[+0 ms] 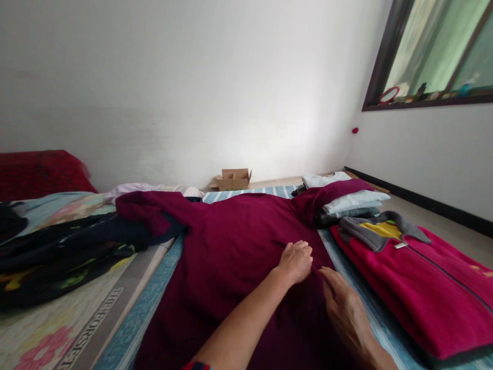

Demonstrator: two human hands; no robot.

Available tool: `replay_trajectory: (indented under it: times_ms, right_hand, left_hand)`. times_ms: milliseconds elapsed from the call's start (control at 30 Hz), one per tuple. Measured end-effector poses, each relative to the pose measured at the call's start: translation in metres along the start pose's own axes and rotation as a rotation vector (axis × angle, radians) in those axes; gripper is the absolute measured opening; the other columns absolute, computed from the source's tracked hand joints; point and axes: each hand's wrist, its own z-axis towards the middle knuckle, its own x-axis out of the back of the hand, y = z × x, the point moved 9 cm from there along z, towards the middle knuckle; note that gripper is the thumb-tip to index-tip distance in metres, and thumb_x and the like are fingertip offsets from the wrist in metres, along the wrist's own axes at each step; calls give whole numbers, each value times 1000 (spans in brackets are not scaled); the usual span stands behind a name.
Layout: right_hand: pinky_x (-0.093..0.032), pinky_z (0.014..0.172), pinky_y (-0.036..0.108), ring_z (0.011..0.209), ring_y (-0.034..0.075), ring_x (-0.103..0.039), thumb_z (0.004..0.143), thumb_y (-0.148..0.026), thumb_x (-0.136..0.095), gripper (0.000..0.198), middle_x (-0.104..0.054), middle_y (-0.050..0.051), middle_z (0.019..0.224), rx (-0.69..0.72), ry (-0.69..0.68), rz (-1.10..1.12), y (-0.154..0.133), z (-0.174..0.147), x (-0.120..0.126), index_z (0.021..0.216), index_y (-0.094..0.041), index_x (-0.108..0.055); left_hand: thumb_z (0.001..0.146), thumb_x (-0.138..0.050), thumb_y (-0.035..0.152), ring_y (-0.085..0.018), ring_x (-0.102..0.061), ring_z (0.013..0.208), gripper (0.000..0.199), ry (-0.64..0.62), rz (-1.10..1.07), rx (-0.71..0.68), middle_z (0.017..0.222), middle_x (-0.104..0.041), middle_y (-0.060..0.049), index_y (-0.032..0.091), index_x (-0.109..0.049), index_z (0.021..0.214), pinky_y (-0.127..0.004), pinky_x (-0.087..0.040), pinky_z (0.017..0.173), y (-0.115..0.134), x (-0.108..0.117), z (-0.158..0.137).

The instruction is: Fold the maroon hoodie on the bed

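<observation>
Ahead of me I see a white wall (173, 77), faintly smudged with grey and brightest towards the corner (349, 146) on my right, where a second white wall (423, 144) carries a greenish window (435, 51) high above a black skirting strip (416, 198) along a pale beige floor (439, 218).

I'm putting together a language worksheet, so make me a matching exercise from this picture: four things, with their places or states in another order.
1. maroon top
2. cardboard box
3. pink jacket
4. window

A. folded, at the right
B. at the upper right
C. spread out, the left hand on it
D. flaps open, near the far wall

Pairs: 1-C, 2-D, 3-A, 4-B
</observation>
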Motion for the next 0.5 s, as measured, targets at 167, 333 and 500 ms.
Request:
replay_trajectory:
  times_ms: [167,333,500]
  right_hand:
    - [-45,96,36,107,22,-58,87,-29,-31,41,-62,13,114,-142,-48,83,21,29,-27,114,-12,-57]
    - [-35,104,38,124,24,-44,88,-26,-29,48,-51,19,130,-144,-238,-186,35,35,-64,127,-4,-49]
    - [-30,105,40,130,28,-36,91,-33,-34,50,-43,19,138,-148,-349,-461,49,25,-74,132,-6,-44]
  left_hand:
    - [87,-46,27,-24,-37,130,31,-49,-10,48,135,-48,-12,15,-56,113,-44,-29,107,-7,13,-68]
    - [85,-48,27,-24,-28,135,34,-126,-76,109,143,-40,-12,16,-54,117,-46,-25,110,-7,0,-120]
    - [86,-48,27,-23,-27,136,33,-71,-113,126,145,-37,-7,20,-53,118,-47,-26,109,-8,-12,-141]
